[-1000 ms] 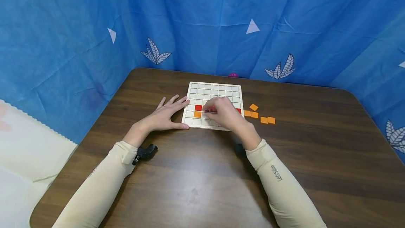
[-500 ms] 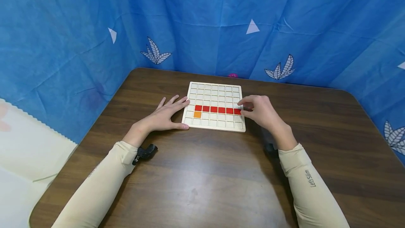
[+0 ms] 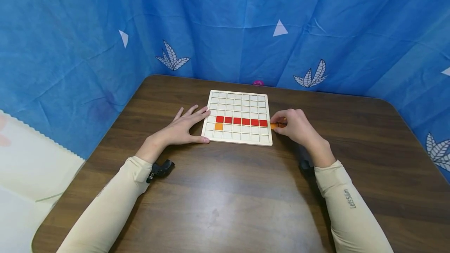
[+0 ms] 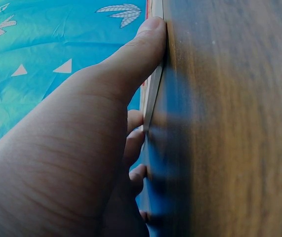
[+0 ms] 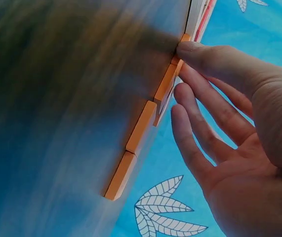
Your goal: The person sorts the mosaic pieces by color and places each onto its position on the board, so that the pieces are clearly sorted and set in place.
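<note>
A pale grid board [image 3: 242, 102] lies on the table, with a row of several red tiles [image 3: 237, 121] set in its cells. One orange tile [image 3: 219, 126] fills a cell under the row's left end. My left hand [image 3: 181, 130] spreads along the board's left side, fingertips at the edge and thumb at the near corner. Just past the right edge, my right hand [image 3: 297, 126] pinches an orange square tile [image 3: 273, 126] between thumb and index finger. More orange tiles [image 5: 141, 127] lie beside it in the right wrist view; in the head view this hand hides most of them.
The dark wooden table [image 3: 211, 198] extends around the board on all sides. A blue patterned curtain [image 3: 225, 30] hangs behind its back edge. Each wrist wears a small black camera, such as the one at the left wrist [image 3: 161, 169].
My right hand has moved from over the middle of the board to the orange tiles at its right, uncovering the red row, and now pinches a tile. The left hand has stayed in place.
</note>
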`<state>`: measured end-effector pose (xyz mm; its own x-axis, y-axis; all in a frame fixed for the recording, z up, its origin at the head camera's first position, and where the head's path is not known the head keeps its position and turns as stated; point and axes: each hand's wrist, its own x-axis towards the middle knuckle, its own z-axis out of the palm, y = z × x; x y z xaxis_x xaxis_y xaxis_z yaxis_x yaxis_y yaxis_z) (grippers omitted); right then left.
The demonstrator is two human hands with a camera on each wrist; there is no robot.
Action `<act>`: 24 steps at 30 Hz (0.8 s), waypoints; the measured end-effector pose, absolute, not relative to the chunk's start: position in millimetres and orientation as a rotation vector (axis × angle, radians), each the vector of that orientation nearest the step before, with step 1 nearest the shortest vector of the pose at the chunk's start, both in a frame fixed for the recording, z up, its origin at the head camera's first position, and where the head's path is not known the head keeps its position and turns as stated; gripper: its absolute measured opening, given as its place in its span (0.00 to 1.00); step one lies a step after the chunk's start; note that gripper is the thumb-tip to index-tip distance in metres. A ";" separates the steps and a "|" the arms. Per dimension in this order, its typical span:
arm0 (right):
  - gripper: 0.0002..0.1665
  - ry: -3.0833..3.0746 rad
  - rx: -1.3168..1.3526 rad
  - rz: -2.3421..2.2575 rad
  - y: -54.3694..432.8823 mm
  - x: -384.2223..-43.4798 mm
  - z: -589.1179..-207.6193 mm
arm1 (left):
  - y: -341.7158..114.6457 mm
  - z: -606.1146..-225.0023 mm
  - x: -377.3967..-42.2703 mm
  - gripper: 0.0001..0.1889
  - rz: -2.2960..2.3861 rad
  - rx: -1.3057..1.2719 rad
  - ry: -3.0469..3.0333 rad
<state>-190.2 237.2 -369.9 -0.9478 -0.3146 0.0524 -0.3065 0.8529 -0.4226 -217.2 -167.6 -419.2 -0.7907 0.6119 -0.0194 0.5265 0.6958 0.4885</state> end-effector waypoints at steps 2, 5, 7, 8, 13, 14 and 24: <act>0.14 3.026 -0.488 -0.676 237.4 -189.9 -368.8 | -167.8 -418.9 -217.2 0.56 0.701 0.924 2.725; 0.14 3.054 -0.458 -0.679 236.6 -188.6 -365.9 | -167.9 -418.8 -217.5 0.56 0.699 0.925 2.723; 0.14 3.069 -0.471 -0.688 234.9 -188.2 -364.0 | -168.4 -418.8 -217.7 0.56 0.698 0.924 2.725; 0.13 3.075 -0.484 -0.698 233.6 -188.3 -363.4 | -168.6 -418.8 -217.8 0.56 0.699 0.923 2.726; 0.12 3.065 -0.553 -0.755 219.5 -189.8 -361.9 | -168.7 -418.6 -217.9 0.56 0.699 0.920 2.727; 0.13 3.060 -0.568 -0.765 215.0 -190.5 -361.8 | -168.9 -418.3 -217.6 0.56 0.700 0.917 2.727; 0.13 3.001 -0.720 -0.776 165.8 -196.6 -361.5 | -168.4 -419.5 -218.1 0.56 0.684 0.922 2.735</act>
